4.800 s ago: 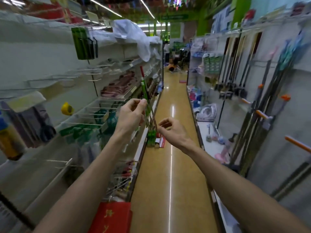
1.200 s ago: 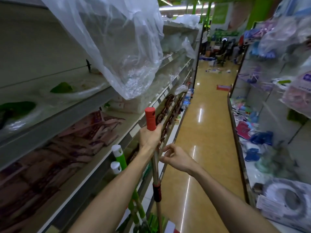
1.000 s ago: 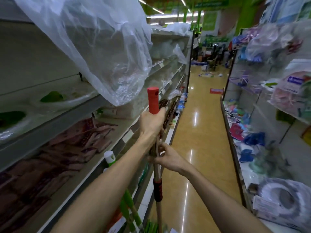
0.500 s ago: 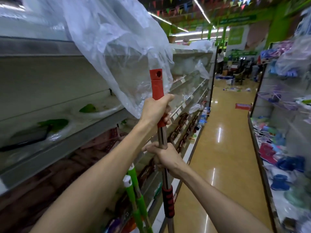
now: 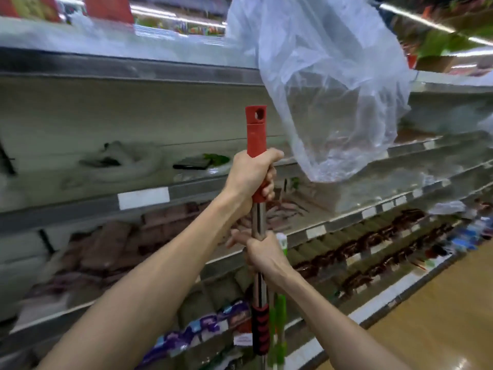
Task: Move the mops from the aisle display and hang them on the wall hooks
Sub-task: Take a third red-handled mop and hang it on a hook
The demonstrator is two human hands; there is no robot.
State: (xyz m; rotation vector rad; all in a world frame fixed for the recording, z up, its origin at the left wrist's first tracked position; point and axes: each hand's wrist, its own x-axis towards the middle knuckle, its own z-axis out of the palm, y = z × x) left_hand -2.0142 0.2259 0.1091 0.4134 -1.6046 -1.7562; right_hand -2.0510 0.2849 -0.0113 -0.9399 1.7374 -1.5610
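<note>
Both hands are closed on one mop handle [image 5: 258, 217], held upright in front of the shelving [image 5: 144, 198]. The left hand [image 5: 250, 180] grips the lower end of the red plastic cap [image 5: 256, 132], fingers wrapped fully round; the cap's top carries a round hanging hole. The right hand [image 5: 262, 256] is clenched on the bare metal shaft just below the left, the two hands apart but close. Lower on the shaft sits a black-and-red ribbed collar [image 5: 260, 329]. The mop head is out of frame.

Just beside and behind the shaft stands a second handle — green with a white cap [image 5: 280, 265] — partly hidden by the right wrist.

A clear plastic sheet [image 5: 328, 84] hangs from the top shelf to the right of the red cap, not touching it as far as can be seen.

Labels: white price tags [image 5: 143, 198] sit along the shelf edges; any print is blurred and unreadable. A small white card [image 5: 242, 339] near the collar bears red marks, also illegible. Purple packets [image 5: 202, 327] on the bottom tier show no readable brand. Brown goods on the middle tiers are too blurred to identify.

The wooden-toned floor [image 5: 440, 311] shows at lower right.
</note>
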